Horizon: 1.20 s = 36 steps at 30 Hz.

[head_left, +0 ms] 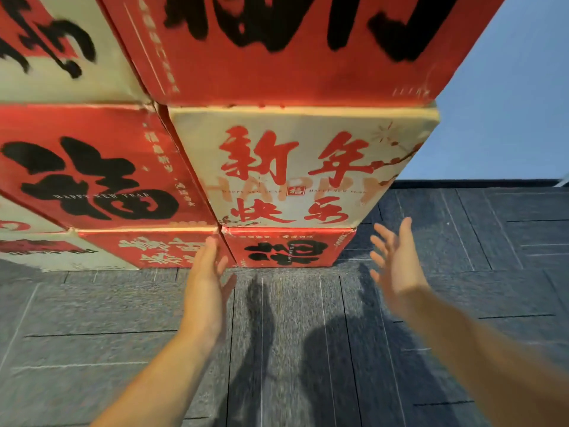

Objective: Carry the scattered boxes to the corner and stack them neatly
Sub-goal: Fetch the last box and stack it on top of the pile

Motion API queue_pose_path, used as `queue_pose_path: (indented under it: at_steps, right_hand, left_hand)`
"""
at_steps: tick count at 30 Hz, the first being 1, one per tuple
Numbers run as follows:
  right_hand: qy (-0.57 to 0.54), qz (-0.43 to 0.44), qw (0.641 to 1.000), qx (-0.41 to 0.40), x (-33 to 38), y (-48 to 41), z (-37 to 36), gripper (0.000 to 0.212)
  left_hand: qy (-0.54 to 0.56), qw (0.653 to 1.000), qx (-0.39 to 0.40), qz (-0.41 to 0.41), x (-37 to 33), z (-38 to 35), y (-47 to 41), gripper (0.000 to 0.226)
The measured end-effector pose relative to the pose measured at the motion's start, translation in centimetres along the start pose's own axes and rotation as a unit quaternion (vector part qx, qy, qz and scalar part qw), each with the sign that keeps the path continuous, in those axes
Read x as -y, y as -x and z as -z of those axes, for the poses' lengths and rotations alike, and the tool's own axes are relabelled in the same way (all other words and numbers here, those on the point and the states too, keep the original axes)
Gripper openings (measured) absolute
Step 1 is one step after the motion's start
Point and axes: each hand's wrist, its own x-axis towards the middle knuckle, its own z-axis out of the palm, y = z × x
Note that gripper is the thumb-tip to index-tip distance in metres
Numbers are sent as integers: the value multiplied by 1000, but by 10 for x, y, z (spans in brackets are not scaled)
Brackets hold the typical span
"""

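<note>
Grey carpet tiles (308, 334) run up to a pale blue wall (508, 103), where the boxes stand stacked in two columns. In the right column a cream box (292, 167) sits between a lower red box (286, 248) and an upper red box (292, 57), its long side running left to right. Both hands are empty, with fingers straight and spread and palms facing each other. The left hand (206, 282) is raised before the seam between the two bottom boxes; whether it touches them cannot be told. The right hand (397, 266) hovers over carpet, just right of the column's corner. The stack lies straight ahead and above both hands, and the left is nearer.
</note>
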Motion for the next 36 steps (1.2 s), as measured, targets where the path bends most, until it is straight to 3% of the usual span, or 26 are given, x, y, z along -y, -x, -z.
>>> queue_pose_path:
  at_steps: [2, 5, 9, 13, 18, 26, 31, 36]
  right_hand:
    - [-6, -2, 1000, -4, -20, -24, -3, 79]
    - [-28, -1, 1000, -11, -41, -66, -5, 82]
    - [-40, 34, 999, 14, -59, -124, -21, 79]
    - [-67, 100, 992, 29, -76, -170, -26, 68]
    - [-114, 125, 984, 60, -82, -185, -39, 55]
    - [-112, 125, 983, 77, -85, -180, -47, 55]
    - [-101, 127, 983, 82, -83, -176, -57, 55]
    - [-98, 142, 979, 111, -84, -168, -80, 47]
  left_hand:
    - [20, 1000, -4, 21, 26, 4, -20, 77]
    - [17, 999, -31, 29, 60, 11, -54, 70]
    - [8, 997, -72, 10, 87, 26, -115, 107]
    - [81, 991, -103, 3, 96, 24, -144, 81]
    - [132, 986, -96, -32, 99, 12, -159, 70]
    - [129, 985, -105, -42, 100, 11, -168, 82]
    - [123, 984, -118, -43, 94, 28, -177, 106]
    - [103, 984, -134, -58, 83, 51, -189, 109]
